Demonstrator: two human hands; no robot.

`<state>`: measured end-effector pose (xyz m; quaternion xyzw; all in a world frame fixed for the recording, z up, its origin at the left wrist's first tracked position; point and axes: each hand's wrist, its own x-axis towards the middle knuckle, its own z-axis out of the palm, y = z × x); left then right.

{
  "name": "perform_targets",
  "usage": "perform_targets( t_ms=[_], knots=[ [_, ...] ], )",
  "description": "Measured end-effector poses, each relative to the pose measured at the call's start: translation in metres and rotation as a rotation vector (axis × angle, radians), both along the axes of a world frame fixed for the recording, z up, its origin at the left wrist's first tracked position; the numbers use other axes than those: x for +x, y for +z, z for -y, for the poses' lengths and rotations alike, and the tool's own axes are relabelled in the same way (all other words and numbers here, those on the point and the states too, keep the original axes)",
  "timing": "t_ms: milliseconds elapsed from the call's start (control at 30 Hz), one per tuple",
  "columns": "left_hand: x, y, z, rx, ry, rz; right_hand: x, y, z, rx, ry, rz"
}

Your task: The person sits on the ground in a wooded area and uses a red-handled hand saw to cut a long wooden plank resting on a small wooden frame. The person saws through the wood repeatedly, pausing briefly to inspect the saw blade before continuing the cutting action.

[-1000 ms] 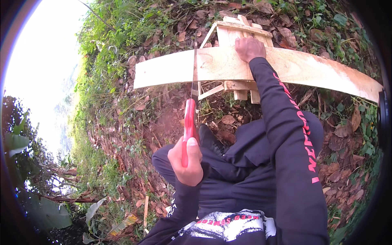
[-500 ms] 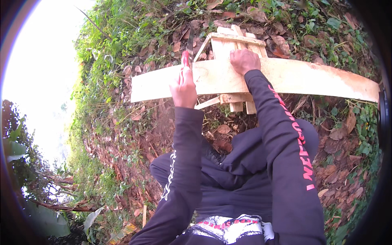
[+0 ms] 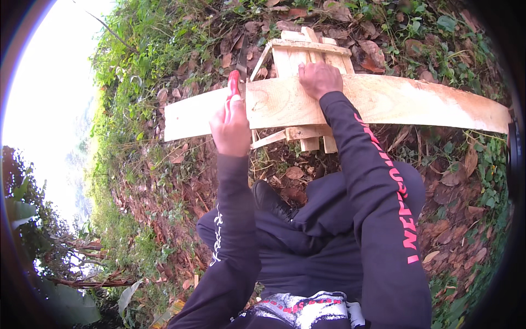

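A long pale wooden board (image 3: pixel 405 101) lies crosswise in front of me on a low, rough wooden stand (image 3: pixel 312 50). My left hand (image 3: pixel 230 129) is closed round the red handle of a saw (image 3: pixel 234 83), at the left part of the board. The saw's thin dark blade points away from me past the board's far edge and is hard to make out. Closed at the far edge of the board, above the stand, my right hand (image 3: pixel 321 80) grips it from the top; its fingertips are partly hidden.
Dry brown leaves (image 3: pixel 372 52) and green weeds (image 3: pixel 142 60) cover the ground around the stand. My bent legs (image 3: pixel 339 208) and a dark shoe (image 3: pixel 268 200) are on the near side of the board. Broad plant leaves (image 3: pixel 68 301) show at lower left.
My left hand has drawn the saw slightly toward me. The whole view has shifted a little, so the board and stand appear farther left. My right hand keeps its place on the board.
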<state>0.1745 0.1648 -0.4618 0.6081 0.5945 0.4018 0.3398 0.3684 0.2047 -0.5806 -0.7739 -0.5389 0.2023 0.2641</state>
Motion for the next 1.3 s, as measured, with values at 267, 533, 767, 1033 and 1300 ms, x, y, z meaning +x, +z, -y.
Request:
perform_targets(
  t_ms=[267,533,767,1033,1300],
  knots=[
    [-0.040,0.043,0.121,-0.106,-0.034,0.147,0.011,-0.007,0.002,0.006,-0.026,0.014],
    [-0.008,-0.001,0.014,-0.065,0.017,0.097,0.007,0.004,0.001,-0.001,-0.015,0.027],
    [-0.057,0.041,0.125,-0.103,-0.035,0.273,0.008,-0.005,0.004,0.023,-0.027,0.041],
    [-0.031,0.002,0.026,-0.015,-0.073,0.072,0.003,-0.004,-0.002,0.008,-0.024,0.085],
    [-0.042,0.039,0.138,-0.100,0.015,0.113,0.006,-0.007,0.008,0.009,-0.034,0.158]
  ],
)
